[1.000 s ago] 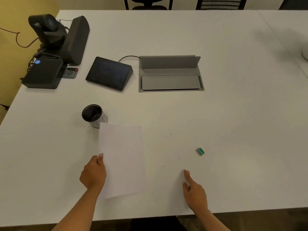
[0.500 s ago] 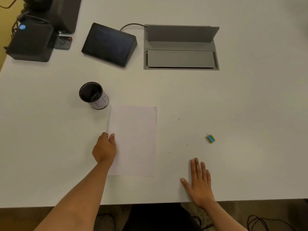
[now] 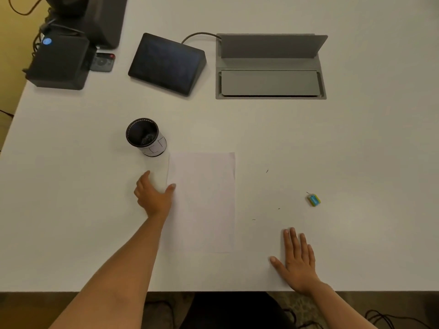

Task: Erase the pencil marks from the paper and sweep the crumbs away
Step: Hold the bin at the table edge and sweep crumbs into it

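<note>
A white sheet of paper (image 3: 203, 200) lies flat on the white table (image 3: 356, 150); any marks on it are too faint to see. My left hand (image 3: 154, 194) is open at the paper's left edge, thumb tip touching that edge, fingers spread toward the cup. My right hand (image 3: 298, 260) lies flat and open on the table, right of the paper, near the front edge. A small yellow-and-blue eraser (image 3: 314, 200) rests on the table beyond my right hand. A few dark crumbs (image 3: 267, 171) are scattered between paper and eraser.
A black-rimmed pen cup (image 3: 145, 137) stands just beyond the paper's top left corner. Farther back sit a dark wedge-shaped screen (image 3: 166, 64), a grey cable hatch with raised lid (image 3: 270, 67) and black equipment (image 3: 59, 60) at the left corner.
My left hand has opened and slid up along the paper's left edge toward the cup. The paper now lies straight. My right hand went from pointing to flat on the table.
</note>
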Available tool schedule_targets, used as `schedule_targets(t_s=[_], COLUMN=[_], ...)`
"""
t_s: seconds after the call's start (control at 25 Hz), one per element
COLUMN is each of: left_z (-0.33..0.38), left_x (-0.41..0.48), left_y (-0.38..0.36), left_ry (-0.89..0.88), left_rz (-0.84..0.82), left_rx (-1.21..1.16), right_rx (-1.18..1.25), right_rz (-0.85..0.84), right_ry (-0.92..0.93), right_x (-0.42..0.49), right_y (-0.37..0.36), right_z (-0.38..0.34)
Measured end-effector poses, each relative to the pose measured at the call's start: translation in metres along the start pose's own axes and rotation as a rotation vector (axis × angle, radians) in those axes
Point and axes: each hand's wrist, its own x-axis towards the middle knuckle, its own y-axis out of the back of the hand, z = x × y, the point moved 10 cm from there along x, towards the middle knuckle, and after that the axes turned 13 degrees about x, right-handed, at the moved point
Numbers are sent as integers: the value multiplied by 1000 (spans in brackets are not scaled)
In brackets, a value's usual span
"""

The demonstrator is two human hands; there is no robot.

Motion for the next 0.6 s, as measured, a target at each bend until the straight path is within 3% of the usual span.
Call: schedule_targets(t_s=[0.12, 0.32, 0.6], left_z=[27, 45, 50], left_x=[36, 77, 112], left_y=[5, 0, -5], left_ry=[-21, 153, 121], left_rz=[0, 65, 166], left_rx=[-195, -596, -677], right_rx=[-9, -35, -10], right_rz=[-56, -101, -123], right_ry=[-17, -39, -58], right_x=[2, 0, 2], right_y=[0, 1, 1], right_z=[-2, -5, -4])
